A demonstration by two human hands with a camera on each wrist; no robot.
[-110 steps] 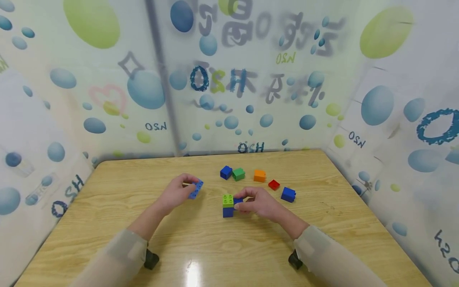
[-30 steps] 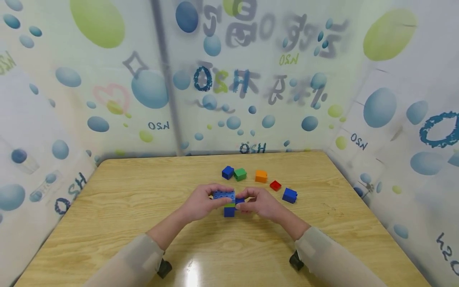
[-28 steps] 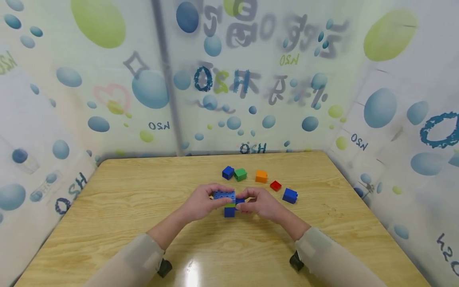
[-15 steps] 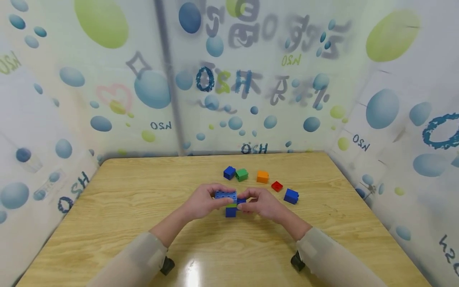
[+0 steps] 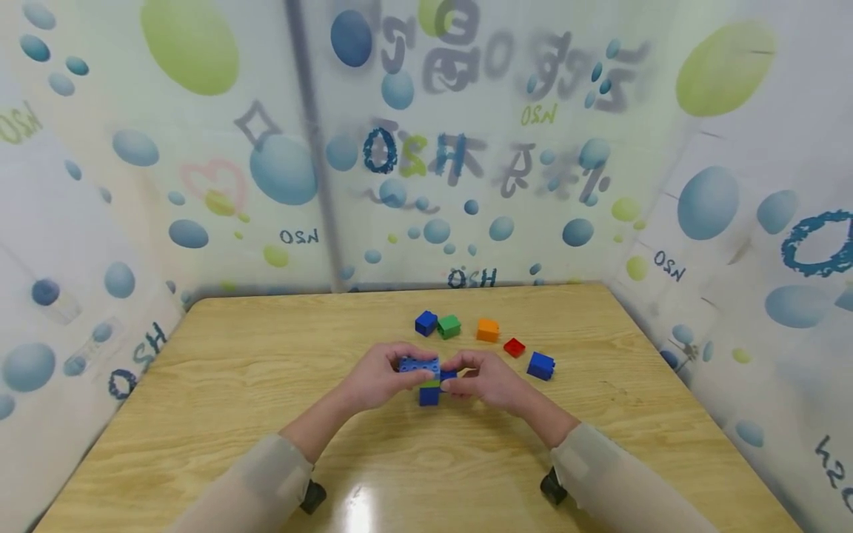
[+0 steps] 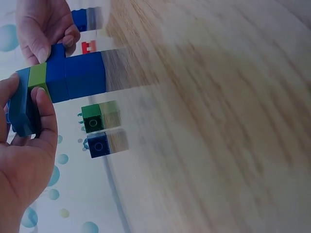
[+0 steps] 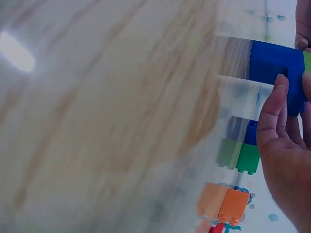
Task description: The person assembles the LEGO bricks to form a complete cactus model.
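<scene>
A stack of toy bricks stands at mid-table in the head view. Its lowest brick is a dark blue brick (image 6: 86, 74), with a second dark blue brick (image 6: 56, 77) above jutting out to the right. Over these sits a lime green brick (image 6: 38, 76), topped by a longer, lighter blue brick (image 5: 418, 365) that reaches out leftward. My left hand (image 5: 375, 379) pinches this top brick between thumb and fingers. Opposite, my right hand (image 5: 492, 379) grips the jutting dark blue brick, its fingertips covering part of it.
Behind the stack lie a blue brick (image 5: 426, 323) and a green brick (image 5: 449, 326) side by side. Farther right are an orange brick (image 5: 488, 330), a flat red brick (image 5: 514, 347) and another blue brick (image 5: 541, 366). Patterned sheets (image 5: 426, 244) enclose the table's back and sides.
My left hand has brought the lighter blue brick rightward from the table's left onto the lime green brick. Over the last second both hands have stayed nearly still; my right hand keeps its hold.
</scene>
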